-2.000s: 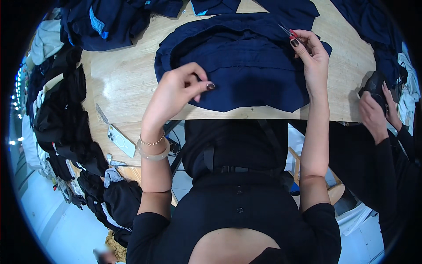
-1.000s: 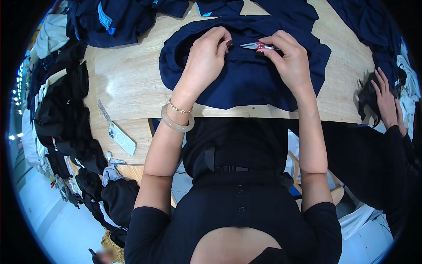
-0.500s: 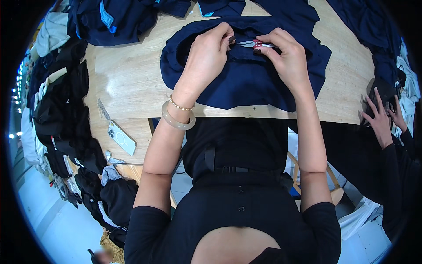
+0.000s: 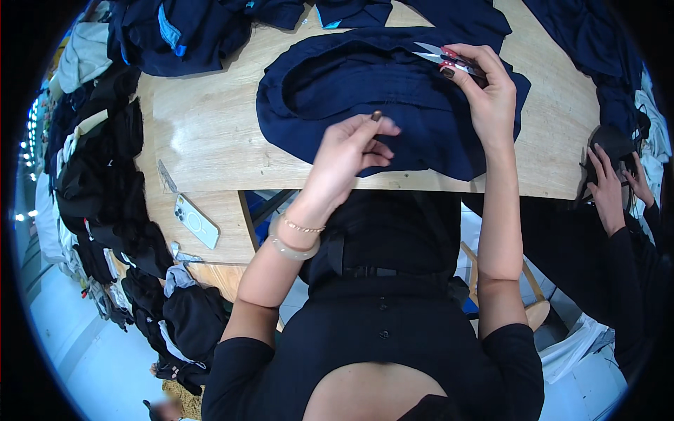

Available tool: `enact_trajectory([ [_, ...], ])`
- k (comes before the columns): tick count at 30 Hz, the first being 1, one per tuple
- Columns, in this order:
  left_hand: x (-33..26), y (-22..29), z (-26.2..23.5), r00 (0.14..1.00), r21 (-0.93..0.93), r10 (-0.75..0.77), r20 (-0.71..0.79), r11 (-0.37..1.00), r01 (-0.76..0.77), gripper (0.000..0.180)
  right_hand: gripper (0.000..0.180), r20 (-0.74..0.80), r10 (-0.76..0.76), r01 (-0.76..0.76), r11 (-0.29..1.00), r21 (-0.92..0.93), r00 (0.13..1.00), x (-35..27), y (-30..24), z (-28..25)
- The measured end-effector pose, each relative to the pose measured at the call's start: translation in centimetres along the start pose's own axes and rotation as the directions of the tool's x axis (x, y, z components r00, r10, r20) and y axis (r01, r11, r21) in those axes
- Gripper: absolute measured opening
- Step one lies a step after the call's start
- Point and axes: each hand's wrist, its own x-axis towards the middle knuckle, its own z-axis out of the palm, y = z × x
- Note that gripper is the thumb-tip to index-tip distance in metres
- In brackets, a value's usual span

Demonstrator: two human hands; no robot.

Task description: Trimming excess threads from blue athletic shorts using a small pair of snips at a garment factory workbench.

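Observation:
A dark navy garment (image 4: 421, 144) lies on the wooden table in front of me, its round gathered opening facing up. My right hand (image 4: 486, 84) is above the garment's far right part, closed around small thread snips (image 4: 432, 55) with silver blades and red on the handle. The blades are spread apart and point left. Over the near edge of the garment hangs my left hand (image 4: 354, 151), its fingers loosely curled and apart, slightly smeared by motion. No object shows in it.
Navy garments (image 4: 182, 42) are heaped along the table's far side. A pale phone (image 4: 196, 221) rests on the lower left surface, beside piles of dark clothes (image 4: 98, 168). At the right, another person's hands (image 4: 607, 186) touch a black object (image 4: 611, 144).
My left hand has come away from the garment's opening, toward me. My right hand has moved right with the snips, and the opening now shows more fully.

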Motion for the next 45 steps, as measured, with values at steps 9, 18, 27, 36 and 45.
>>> enact_trajectory([
  [9, 4.1, -1.9, 0.7, 0.98, -0.721, -0.112, 0.165, 0.665, 0.198, 0.016, 0.027, 0.035, -0.013, 0.015, 0.997, -0.073, 0.999, -0.6, -0.6, 0.7],
  [18, 4.0, -1.3, 2.4, 0.997, -0.698, -0.001, 0.082, 0.714, 0.058, 0.011, 0.028, 0.014, -0.115, 0.116, 0.974, -0.196, 0.993, -0.5, -1.0, 1.2],
  [27, 3.0, -1.0, 2.8, 0.998, -0.695, 0.026, 0.061, 0.719, 0.023, 0.015, 0.028, -0.003, -0.165, 0.161, 0.962, -0.223, 0.986, -1.0, -1.9, 0.9],
  [36, 2.6, -0.7, 2.9, 0.998, -0.68, 0.037, 0.057, 0.733, 0.011, 0.021, 0.026, 0.007, -0.157, 0.156, 0.969, -0.19, 0.988, -1.0, -2.1, 0.7],
  [45, 2.5, -0.6, 3.0, 0.997, -0.682, 0.041, 0.059, 0.732, 0.011, 0.02, 0.026, 0.013, -0.15, 0.15, 0.978, -0.148, 0.989, -0.9, -1.9, 0.7],
])
